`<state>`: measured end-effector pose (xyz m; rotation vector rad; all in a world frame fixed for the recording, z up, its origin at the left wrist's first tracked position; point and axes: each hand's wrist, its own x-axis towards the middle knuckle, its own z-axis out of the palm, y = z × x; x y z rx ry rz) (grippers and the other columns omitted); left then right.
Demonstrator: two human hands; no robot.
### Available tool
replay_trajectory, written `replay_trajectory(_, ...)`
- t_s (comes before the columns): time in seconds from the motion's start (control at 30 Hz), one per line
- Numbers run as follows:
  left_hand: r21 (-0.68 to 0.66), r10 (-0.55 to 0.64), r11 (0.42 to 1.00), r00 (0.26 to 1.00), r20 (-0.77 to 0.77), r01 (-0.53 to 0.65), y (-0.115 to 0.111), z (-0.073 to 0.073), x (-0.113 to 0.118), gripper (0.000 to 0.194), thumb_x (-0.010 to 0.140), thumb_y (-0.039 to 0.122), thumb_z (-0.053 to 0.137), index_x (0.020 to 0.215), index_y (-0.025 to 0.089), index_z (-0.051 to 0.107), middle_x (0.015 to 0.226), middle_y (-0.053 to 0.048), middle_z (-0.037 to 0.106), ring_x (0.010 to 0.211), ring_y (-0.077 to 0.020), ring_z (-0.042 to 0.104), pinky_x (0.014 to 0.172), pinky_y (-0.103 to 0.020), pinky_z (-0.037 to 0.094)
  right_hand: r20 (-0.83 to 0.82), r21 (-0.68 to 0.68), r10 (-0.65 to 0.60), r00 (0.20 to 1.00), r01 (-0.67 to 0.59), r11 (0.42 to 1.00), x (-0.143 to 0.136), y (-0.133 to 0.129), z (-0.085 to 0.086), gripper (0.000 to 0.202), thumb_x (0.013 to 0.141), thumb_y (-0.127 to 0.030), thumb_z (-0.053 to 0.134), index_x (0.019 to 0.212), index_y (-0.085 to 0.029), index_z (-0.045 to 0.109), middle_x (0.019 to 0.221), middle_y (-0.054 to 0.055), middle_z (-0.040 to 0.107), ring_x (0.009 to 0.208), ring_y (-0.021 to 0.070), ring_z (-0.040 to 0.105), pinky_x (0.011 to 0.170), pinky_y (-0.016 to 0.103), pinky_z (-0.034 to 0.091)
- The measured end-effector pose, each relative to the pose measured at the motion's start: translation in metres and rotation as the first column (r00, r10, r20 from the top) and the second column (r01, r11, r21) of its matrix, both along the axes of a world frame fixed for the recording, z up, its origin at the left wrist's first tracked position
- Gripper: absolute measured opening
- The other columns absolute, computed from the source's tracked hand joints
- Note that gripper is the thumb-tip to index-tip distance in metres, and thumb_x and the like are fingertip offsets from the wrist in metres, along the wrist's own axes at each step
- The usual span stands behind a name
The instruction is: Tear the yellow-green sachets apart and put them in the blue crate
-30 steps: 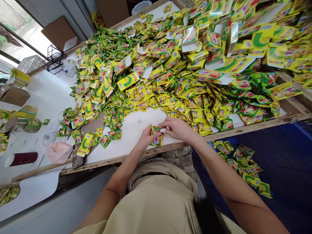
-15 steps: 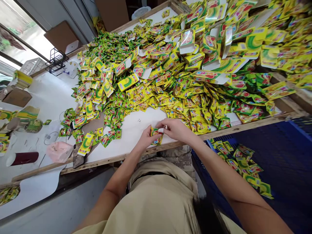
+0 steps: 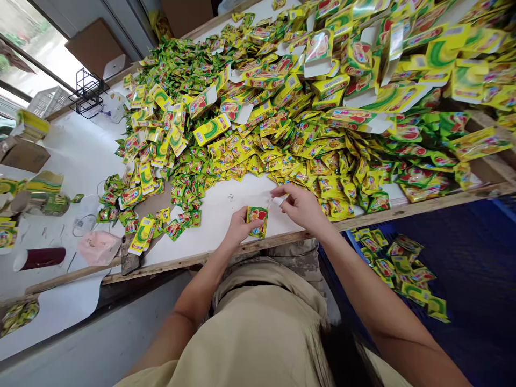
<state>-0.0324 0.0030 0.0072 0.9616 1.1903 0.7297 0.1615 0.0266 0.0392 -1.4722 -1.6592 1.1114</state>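
Observation:
My left hand (image 3: 238,228) grips a small yellow-and-green carton (image 3: 257,220) with a red fruit picture, its thumb across the front. The carton is just above the bare white strip of the table (image 3: 217,215), near its front edge. To the right is my right hand (image 3: 300,210), apart from the carton, with fingers bent and spread. A small pale spot shows by its fingertips; I cannot make out what it is. Beyond both hands lies a heap of yellow sachets (image 3: 298,169), with green sachets (image 3: 189,191) to the left.
Many flattened yellow cartons (image 3: 212,130) lie over the heap. A wooden rim (image 3: 371,219) edges the table. Below right, a blue crate (image 3: 455,258) holds several filled cartons or packs. On the left are a phone-like dark object (image 3: 131,262), a pink bag (image 3: 99,248) and a maroon cylinder (image 3: 42,259).
My right hand has drawn back from the carton, up and to the right, its fingers opening. The carton stays in my left hand, its front now more exposed. The view has shifted slightly.

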Motion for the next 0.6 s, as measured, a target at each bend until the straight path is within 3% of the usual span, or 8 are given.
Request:
replay_trajectory(0.07, 0.013, 0.026, 1.000, 1.000, 0.013, -0.026, 0.000, 0.000, 0.002, 0.047, 0.057, 0.038, 0.079, 0.091, 0.015, 0.056, 0.082, -0.001, 0.065, 0.072, -0.0135, 0.057, 0.071, -0.027, 0.046, -0.165, -0.148, -0.102, 0.981, 0.078, 0.986, -0.002, -0.003, -0.012, 0.026, 0.079, -0.034, 0.058, 0.101, -0.020, 0.061, 0.087, 0.004, 0.067, 0.053, 0.0106, 0.055, 0.053, 0.026, 0.044)
replay_trajectory(0.17, 0.068, -0.015, 0.998, 1.000, 0.014, 0.014, 0.000, 0.000, 0.005, 0.049, 0.060, 0.035, 0.079, 0.098, 0.015, 0.056, 0.089, -0.003, 0.066, 0.077, -0.0144, 0.058, 0.074, -0.027, 0.046, -0.421, -0.419, -0.157, 0.894, -0.037, 0.907, -0.008, -0.008, -0.024, 0.026, 0.074, -0.041, 0.062, 0.089, -0.020, 0.057, 0.061, -0.002, 0.060, 0.048, 0.0103, 0.053, 0.049, 0.023, 0.043)
replay_trajectory(0.23, 0.074, -0.045, 0.996, 0.999, 0.005, 0.045, 0.000, 0.000, 0.007, 0.049, 0.060, 0.035, 0.079, 0.099, 0.015, 0.056, 0.089, -0.004, 0.067, 0.077, -0.0149, 0.059, 0.072, -0.026, 0.045, -0.516, -0.519, -0.205, 0.832, -0.112, 0.848, -0.010, -0.008, -0.028, 0.026, 0.068, -0.038, 0.068, 0.081, -0.020, 0.054, 0.052, -0.005, 0.056, 0.048, 0.0092, 0.052, 0.048, 0.020, 0.042)
replay_trajectory(0.33, 0.062, -0.061, 0.996, 0.998, 0.016, 0.059, 0.000, 0.001, 0.009, 0.053, 0.057, 0.038, 0.081, 0.099, 0.014, 0.058, 0.091, -0.004, 0.068, 0.080, -0.0165, 0.060, 0.073, -0.027, 0.045, -0.615, -0.606, -0.249, 0.749, -0.247, 0.756, -0.009, -0.001, -0.030, 0.025, 0.059, -0.026, 0.070, 0.075, -0.019, 0.053, 0.054, -0.005, 0.056, 0.046, 0.0069, 0.051, 0.046, 0.018, 0.041)
replay_trajectory(0.4, 0.009, -0.041, 0.999, 0.992, 0.116, 0.040, 0.003, 0.003, 0.010, 0.055, 0.060, 0.045, 0.079, 0.101, 0.015, 0.059, 0.095, -0.006, 0.069, 0.084, -0.0181, 0.061, 0.076, -0.029, 0.046, -0.645, -0.639, -0.274, 0.714, -0.305, 0.706, -0.007, 0.006, -0.030, 0.022, 0.056, -0.019, 0.067, 0.073, -0.018, 0.054, 0.055, -0.005, 0.055, 0.044, 0.0056, 0.047, 0.044, 0.017, 0.041)
replay_trajectory(0.5, -0.174, 0.048, 0.985, 0.956, 0.290, 0.003, 0.013, 0.007, 0.008, 0.053, 0.066, 0.056, 0.071, 0.098, 0.015, 0.061, 0.093, -0.007, 0.069, 0.084, -0.0189, 0.062, 0.076, -0.030, 0.047, -0.643, -0.650, -0.278, 0.713, -0.317, 0.691, -0.009, 0.014, -0.027, 0.020, 0.055, -0.012, 0.062, 0.072, -0.018, 0.055, 0.054, -0.005, 0.053, 0.042, 0.0051, 0.043, 0.040, 0.017, 0.038)
replay_trajectory(0.6, -0.330, 0.044, 0.940, 0.931, 0.361, 0.083, 0.026, 0.012, 0.000, 0.046, 0.064, 0.049, 0.076, 0.093, 0.015, 0.063, 0.085, -0.005, 0.070, 0.078, -0.0176, 0.062, 0.074, -0.030, 0.047, -0.620, -0.656, -0.267, 0.738, -0.302, 0.692, -0.016, 0.017, -0.024, 0.018, 0.055, -0.009, 0.058, 0.070, -0.018, 0.054, 0.052, -0.005, 0.050, 0.042, 0.0053, 0.041, 0.038, 0.017, 0.035)
